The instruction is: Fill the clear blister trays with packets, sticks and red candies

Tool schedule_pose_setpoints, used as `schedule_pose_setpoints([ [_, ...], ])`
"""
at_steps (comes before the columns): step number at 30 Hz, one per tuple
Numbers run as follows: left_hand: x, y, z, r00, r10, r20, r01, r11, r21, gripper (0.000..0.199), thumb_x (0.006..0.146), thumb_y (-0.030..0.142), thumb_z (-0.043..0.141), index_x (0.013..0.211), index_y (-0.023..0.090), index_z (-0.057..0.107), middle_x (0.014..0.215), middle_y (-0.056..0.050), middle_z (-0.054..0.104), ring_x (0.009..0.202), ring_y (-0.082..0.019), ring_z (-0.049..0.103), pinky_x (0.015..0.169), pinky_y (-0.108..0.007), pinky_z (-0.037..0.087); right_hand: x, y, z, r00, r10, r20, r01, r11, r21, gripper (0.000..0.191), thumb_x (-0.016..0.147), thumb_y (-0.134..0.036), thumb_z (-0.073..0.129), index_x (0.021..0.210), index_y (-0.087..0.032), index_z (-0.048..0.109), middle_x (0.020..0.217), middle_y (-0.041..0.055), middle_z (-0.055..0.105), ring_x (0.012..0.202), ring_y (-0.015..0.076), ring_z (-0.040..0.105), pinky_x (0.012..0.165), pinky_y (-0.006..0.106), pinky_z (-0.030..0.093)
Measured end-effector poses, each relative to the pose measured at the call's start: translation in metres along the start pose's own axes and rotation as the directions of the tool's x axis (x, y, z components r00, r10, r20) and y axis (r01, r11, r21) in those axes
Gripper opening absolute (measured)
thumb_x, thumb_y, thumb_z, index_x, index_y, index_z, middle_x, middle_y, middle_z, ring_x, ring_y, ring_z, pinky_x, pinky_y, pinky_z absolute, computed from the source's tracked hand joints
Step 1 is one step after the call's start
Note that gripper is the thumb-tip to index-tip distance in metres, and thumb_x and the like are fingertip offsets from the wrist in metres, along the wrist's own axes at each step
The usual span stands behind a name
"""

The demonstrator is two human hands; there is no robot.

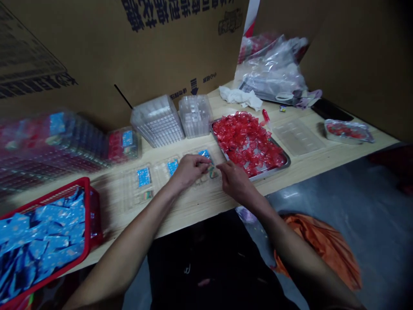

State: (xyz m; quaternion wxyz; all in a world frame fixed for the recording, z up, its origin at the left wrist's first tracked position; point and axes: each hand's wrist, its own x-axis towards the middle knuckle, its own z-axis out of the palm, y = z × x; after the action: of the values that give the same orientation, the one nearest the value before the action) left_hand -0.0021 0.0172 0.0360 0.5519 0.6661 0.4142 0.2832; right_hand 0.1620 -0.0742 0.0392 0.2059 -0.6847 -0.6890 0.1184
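Observation:
My left hand [190, 172] is over a clear plastic tray [211, 186], its thumb and fingers pinched together. Close by on the right, my right hand [235, 180] is also closed, thumb against forefinger, at the tray's right side. Whatever either hand holds is too small or hidden to make out. That tray has a blue packet [204, 153] at its far end and small pale and green pieces near my fingertips. To the left lie more clear trays with a blue packet [172, 166] and another blue packet [143, 176]. A metal tray [288, 162] of red wrapped pieces [245, 137] sits beside my right hand.
A red basket [87, 215] full of blue packets stands at the left front. Behind it are stacked filled trays [51, 146], blurred. Stacks of clear trays [158, 120] stand by the cardboard wall [97, 51]. Plastic bags [274, 64] and white tissue [240, 97] lie at the back right.

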Motion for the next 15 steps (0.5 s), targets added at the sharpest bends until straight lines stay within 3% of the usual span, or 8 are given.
schedule_pose_setpoints([
  [4,0.008,0.003,0.013,0.985,0.125,0.12,-0.159,0.922,0.352,0.021,0.073,0.008,0.065,0.083,0.019,0.08,0.07,-0.002,0.073,0.065,-0.017,0.064,0.067,-0.026,0.046,-0.006,0.001,0.01,1.0,-0.006,0.025,0.006,1.0,0.001,0.041,0.084,0.001,0.044,0.12,-0.006,0.063,0.108,0.0175,0.066,0.101,0.0248,0.063,0.089,0.033,0.048],
  [8,0.014,0.002,0.013,0.951,0.194,0.24,-0.298,0.783,0.546,0.022,0.073,0.006,0.062,0.078,0.019,0.08,0.078,-0.006,0.074,0.074,-0.02,0.066,0.071,-0.027,0.045,-0.003,0.005,0.011,1.0,-0.008,0.03,0.007,1.0,0.027,0.039,0.085,0.0,0.045,0.119,-0.008,0.064,0.109,0.0157,0.067,0.099,0.0228,0.064,0.088,0.031,0.048],
  [11,0.016,-0.004,0.012,0.937,0.198,0.286,-0.331,0.759,0.56,0.021,0.073,0.006,0.061,0.076,0.018,0.078,0.077,-0.005,0.073,0.072,-0.018,0.064,0.069,-0.026,0.043,-0.002,0.008,0.01,0.999,-0.01,0.052,0.007,0.999,0.049,0.038,0.085,0.0,0.045,0.116,-0.007,0.065,0.106,0.0154,0.068,0.096,0.0219,0.065,0.086,0.031,0.048],
  [15,0.013,-0.008,0.01,0.976,0.165,0.138,-0.21,0.874,0.438,0.009,0.075,0.013,0.066,0.075,0.017,0.074,0.067,-0.002,0.068,0.065,-0.015,0.058,0.064,-0.024,0.041,-0.008,0.007,0.006,0.999,-0.001,0.037,-0.002,0.998,0.059,0.042,0.082,0.002,0.044,0.117,-0.01,0.065,0.105,0.0142,0.068,0.093,0.0216,0.065,0.084,0.031,0.049],
])
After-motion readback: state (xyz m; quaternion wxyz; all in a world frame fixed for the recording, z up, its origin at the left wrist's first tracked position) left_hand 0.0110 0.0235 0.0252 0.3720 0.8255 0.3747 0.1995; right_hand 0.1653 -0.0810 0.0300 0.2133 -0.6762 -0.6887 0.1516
